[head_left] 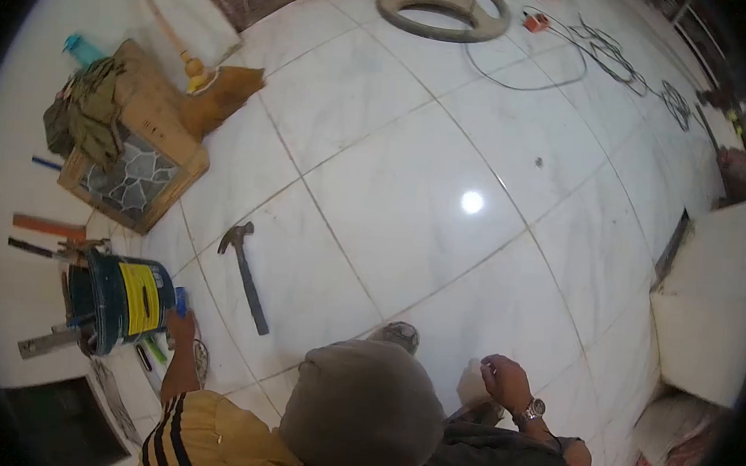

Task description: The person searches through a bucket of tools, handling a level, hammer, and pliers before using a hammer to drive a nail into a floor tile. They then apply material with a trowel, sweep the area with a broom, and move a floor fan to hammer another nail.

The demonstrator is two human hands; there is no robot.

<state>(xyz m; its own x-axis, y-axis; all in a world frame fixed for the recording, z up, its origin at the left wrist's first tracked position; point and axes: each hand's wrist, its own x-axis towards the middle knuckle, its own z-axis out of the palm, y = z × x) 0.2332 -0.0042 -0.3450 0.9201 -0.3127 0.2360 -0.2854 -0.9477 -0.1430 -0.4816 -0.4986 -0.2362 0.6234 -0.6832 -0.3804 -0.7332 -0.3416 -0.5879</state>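
My left hand reaches beside a dark green bucket with a yellow label, its fingers closed around a small blue object whose kind I cannot make out. The bucket lies tipped or appears so in the curved view, with tools sticking out of it. My right hand, a watch on its wrist, hangs low over the floor with loosely curled fingers and nothing visible in them. A claw hammer lies on the tiles to the right of the bucket. A rounded grey-brown cloth-covered shape hides the floor at bottom centre.
A cardboard box with cloth on it stands at left, near a broom. A steering wheel lies at the far side. Loose cable runs at upper right. A white panel and sacks line the right.
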